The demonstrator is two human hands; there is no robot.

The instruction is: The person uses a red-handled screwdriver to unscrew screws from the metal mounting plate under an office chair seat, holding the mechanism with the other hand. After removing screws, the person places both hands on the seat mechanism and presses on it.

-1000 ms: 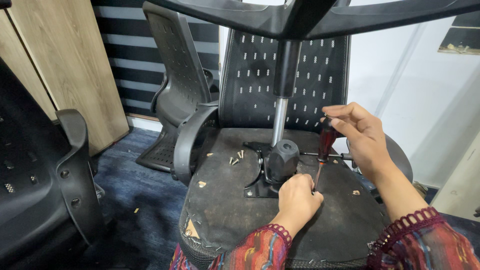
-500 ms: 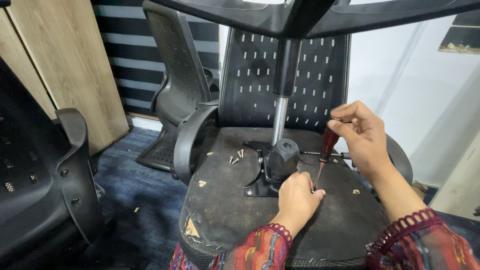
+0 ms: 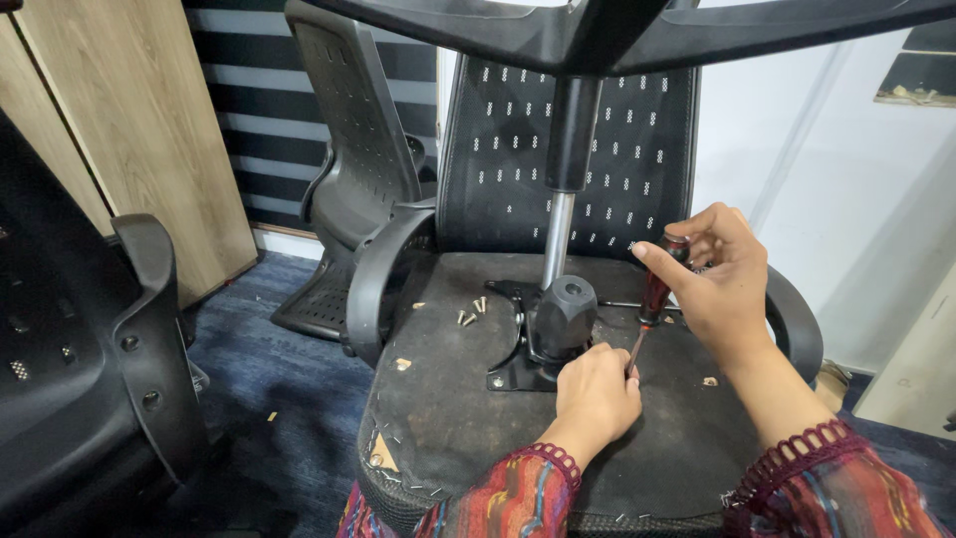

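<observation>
Right hand [image 3: 722,284]: fingers wrapped round the dark red handle of a screwdriver [image 3: 652,299], shaft angled down-left. Left hand [image 3: 596,391]: fingers curled, steadying the shaft near its tip, just beside the black metal mechanism plate [image 3: 518,364]. Plate sits on upturned chair seat underside [image 3: 458,418]. Loose screws [image 3: 470,313] lie left of the gas cylinder [image 3: 560,229].

Bright, even indoor light — sharp focus, soft shadows

screws [image 3: 470,313] left of mechanism [image 3: 560,321], perhaps loose
</observation>
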